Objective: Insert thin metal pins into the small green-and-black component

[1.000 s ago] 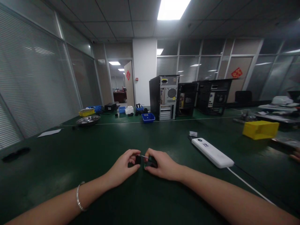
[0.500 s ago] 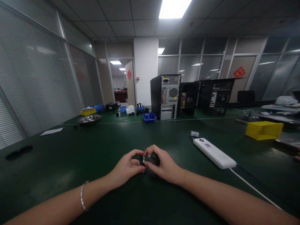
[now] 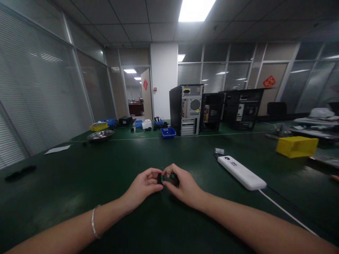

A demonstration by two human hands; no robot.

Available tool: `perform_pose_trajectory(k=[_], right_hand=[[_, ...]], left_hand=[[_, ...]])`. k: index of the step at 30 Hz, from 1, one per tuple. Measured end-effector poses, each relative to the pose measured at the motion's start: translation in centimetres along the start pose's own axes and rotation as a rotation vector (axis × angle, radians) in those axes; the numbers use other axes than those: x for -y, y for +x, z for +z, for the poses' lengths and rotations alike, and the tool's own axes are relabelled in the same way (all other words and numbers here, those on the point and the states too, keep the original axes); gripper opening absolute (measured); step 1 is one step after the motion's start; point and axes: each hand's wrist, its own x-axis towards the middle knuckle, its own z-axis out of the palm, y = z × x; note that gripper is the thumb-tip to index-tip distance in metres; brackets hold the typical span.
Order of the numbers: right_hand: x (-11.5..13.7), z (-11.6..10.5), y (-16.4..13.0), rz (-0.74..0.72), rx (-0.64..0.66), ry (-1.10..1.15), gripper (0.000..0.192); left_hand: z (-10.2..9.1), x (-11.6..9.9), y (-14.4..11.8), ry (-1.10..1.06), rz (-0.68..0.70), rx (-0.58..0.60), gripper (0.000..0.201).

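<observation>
In front of me, just above the green tabletop (image 3: pixel 127 151), my left hand (image 3: pixel 145 183) pinches a small black part with a green circuit board (image 3: pixel 161 178) between thumb and fingers. Facing it is my right hand (image 3: pixel 182 183), its fingers curled around a dark, rounded object (image 3: pixel 174 179) whose kind I cannot make out. The right thumb and index fingertips meet the board's right edge. Fingers cover much of both pieces.
To the right lies a white power bank (image 3: pixel 242 173) with cables. Beyond stand a yellow bin (image 3: pixel 296 147), several computer cases (image 3: pixel 189 109) and a blue tray (image 3: pixel 168 132). A metal bowl (image 3: pixel 100 135) sits at the far left. Part of another person's hand (image 3: pixel 335 177) shows at the right edge.
The small part has turned slightly in my fingers, so less of its green face shows. Both hands stay almost in place, and the whole view has shifted a little.
</observation>
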Motion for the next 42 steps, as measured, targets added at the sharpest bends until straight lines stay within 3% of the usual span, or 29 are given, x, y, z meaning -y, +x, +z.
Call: perform_pose_trajectory(k=[6,11,15,18,26,36,42], right_hand=[[1.0,0.0,-0.2,0.018,-0.008,-0.074,0.016],[1.4,0.2,-0.3,0.006,0.024,-0.157,0.013],[1.4,0.3,-0.2,-0.025,0.03,-0.211,0.015],[1.5,0.2,-0.1,-0.058,0.03,-0.175,0.016],[1.8,-0.4,-0.1,-0.103,0.01,-0.046,0.014],[1.8,-0.7,-0.2,-0.112,0.023,-0.037,0.015],[1.7,-0.5,-0.2,-0.114,0.01,-0.009,0.016]], left_hand=[[-0.1,0.2,0.1,0.013,0.021,-0.006,0.041],[0.2,0.2,0.1,0.035,0.054,-0.031,0.028],[0.2,0.5,0.2,0.046,0.06,-0.037,0.032],[0.2,0.4,0.2,0.043,0.056,-0.074,0.038],[-0.3,0.5,0.3,0.109,0.079,-0.125,0.03],[-0.7,0.6,0.2,0.16,0.18,-0.025,0.023],[-0.3,0.4,0.0,0.158,0.129,0.061,0.024]])
